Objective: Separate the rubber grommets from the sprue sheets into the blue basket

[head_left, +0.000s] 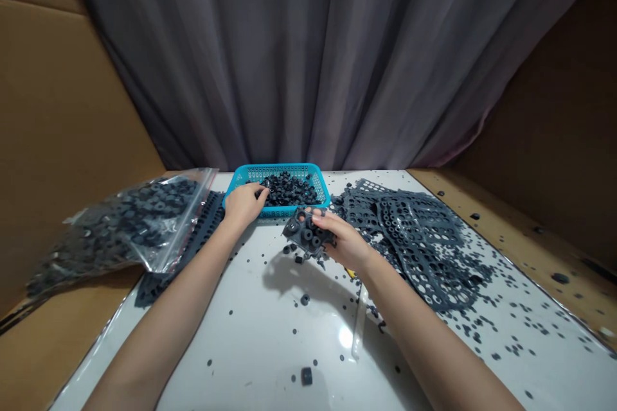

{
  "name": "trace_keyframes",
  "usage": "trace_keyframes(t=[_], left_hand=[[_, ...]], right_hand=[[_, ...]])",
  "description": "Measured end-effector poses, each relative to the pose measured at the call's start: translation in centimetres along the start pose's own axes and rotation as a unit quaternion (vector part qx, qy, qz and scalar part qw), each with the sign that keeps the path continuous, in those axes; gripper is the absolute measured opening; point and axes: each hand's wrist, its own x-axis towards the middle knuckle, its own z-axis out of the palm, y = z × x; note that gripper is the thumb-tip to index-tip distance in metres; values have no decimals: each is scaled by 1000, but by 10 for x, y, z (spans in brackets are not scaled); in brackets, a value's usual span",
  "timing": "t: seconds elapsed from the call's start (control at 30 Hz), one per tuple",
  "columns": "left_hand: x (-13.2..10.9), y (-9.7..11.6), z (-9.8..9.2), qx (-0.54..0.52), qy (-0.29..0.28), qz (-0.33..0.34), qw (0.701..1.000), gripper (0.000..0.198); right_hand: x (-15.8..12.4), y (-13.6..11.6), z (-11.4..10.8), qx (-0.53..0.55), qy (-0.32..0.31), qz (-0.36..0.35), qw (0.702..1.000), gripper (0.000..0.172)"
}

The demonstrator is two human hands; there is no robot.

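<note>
My right hand (351, 245) grips a torn piece of black rubber sheet (304, 231) with round ring-like parts still set in it, raised above the white table. Over the near left rim of a blue plastic basket (324, 187), my left hand (245, 201) has its fingers pinched together; whatever they may hold is hidden. Inside the basket lies a heap of small black rubber parts (292, 190). A few loose black pieces show just below the sheet in my right hand.
A zip bag (157, 212) full of black rubber parts lies at the left, over a black sheet (207, 225). Perforated black rubber sheets (414, 225) are piled at the right. Small black scraps dot the table (260, 347). A cutter-like tool (359, 324) lies beside my right forearm.
</note>
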Motion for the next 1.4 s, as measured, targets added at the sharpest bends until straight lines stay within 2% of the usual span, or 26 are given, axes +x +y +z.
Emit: trace_keyframes(t=[0.1,0.2,0.27,0.33,0.43,0.57,0.67,0.73,0.83,0.93,1.07,1.13,1.2,1.27,1.33,1.4], left_hand=[[-1,11,-12,-7,25,32,999,36],[-10,31,-37,-92,64,130,985,34],[-21,49,-58,-178,11,228,957,35],[-35,65,-75,-181,-98,310,928,33],[-50,80,-86,-103,-133,315,934,34],[-50,81,-81,-79,-169,339,922,35],[-45,78,-76,-82,-163,347,920,33],[-44,78,-75,-91,-161,346,920,33],[-46,79,-75,-145,-201,341,907,32],[-48,81,-76,-169,-245,347,889,32],[-53,85,-80,-30,-202,357,911,35],[-54,88,-81,6,-197,357,913,35],[-54,88,-79,-42,-224,356,906,34],[-54,87,-72,-179,-263,342,884,36],[-54,86,-61,-366,-296,293,832,41],[-56,87,-48,-528,-308,208,764,45]], right_hand=[[0,-3,0,-21,8,-11,1000,24],[-1,-7,-1,-43,15,-18,999,23],[-1,-10,-1,-52,21,-29,998,23],[-2,-13,-2,-62,24,-44,997,23],[-4,-17,-4,-77,12,-56,995,22],[-5,-18,-10,-94,-9,-54,994,24],[-7,-20,-17,-138,-34,-46,989,32],[-9,-23,-21,-226,-67,-44,971,34],[-11,-29,-23,-367,-109,-30,923,29],[-12,-31,-22,-416,-124,-23,900,28],[-13,-32,-18,-437,-103,-24,893,25],[-14,-35,-16,-448,-109,-8,887,25],[-16,-38,-15,-443,-120,11,888,25],[-16,-39,-15,-391,-134,14,910,28],[-14,-34,-15,-291,-154,-3,944,33],[-11,-25,-15,-177,-161,-33,970,37]])
